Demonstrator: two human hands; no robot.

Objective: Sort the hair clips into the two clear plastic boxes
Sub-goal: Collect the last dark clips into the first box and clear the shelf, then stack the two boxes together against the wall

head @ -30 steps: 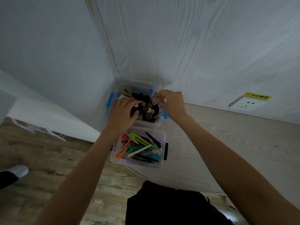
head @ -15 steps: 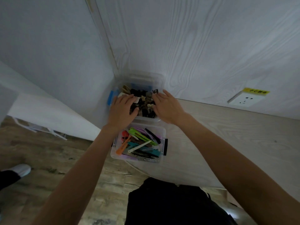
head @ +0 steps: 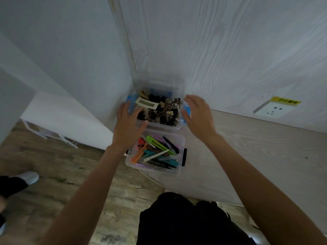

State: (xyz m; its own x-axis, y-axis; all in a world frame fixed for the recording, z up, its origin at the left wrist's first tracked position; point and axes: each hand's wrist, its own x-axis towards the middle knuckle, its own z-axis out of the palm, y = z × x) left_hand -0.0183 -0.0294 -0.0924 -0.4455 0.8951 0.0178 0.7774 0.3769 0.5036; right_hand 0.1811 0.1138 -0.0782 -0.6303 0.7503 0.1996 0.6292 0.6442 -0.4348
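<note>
two clear boxes sat on the pale table (head: 256, 147), pushed into the corner of the wall, likely to keep them out of the way. the far box (head: 160, 127) held dark brown and black clips (head: 159, 112) with one cream clip (head: 146, 103) on top; the near box (head: 154, 169) held long bright clips (head: 155, 152). no clip lay loose on the table, so sorting looked finished.

left hand (head: 128, 125) and right hand (head: 198, 114) flanked the far box, fingers spread and relaxed, holding nothing, left thumb at its near rim. probably framing the box to move or close it.

half a second earlier both hands lay closer in over the dark clips; they had since drawn apart to the box sides. a second earlier the right fingers were pinched at the far rim.
</note>
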